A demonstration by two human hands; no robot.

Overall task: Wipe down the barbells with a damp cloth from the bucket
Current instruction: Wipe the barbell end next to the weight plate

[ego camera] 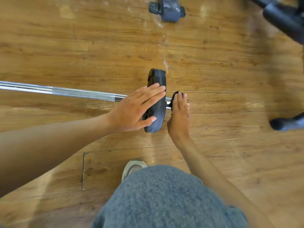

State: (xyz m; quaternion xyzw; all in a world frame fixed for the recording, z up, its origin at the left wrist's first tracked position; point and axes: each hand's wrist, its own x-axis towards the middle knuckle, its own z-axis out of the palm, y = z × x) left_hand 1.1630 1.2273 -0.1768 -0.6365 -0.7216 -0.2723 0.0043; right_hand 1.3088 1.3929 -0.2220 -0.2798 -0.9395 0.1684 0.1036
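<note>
Barbell (82, 93) lay on the wooden floor (213, 71) in the head view, its chrome shaft running left, a black weight plate (157, 76) on edge near its right end. Left hand (131, 111) lay flat and open against the plate, apparently steadying it, while the right hand (180, 117) curled its grip around a dark collar (175, 94) on the bar's end, perhaps loosening it. No cloth or bucket showed.
</note>
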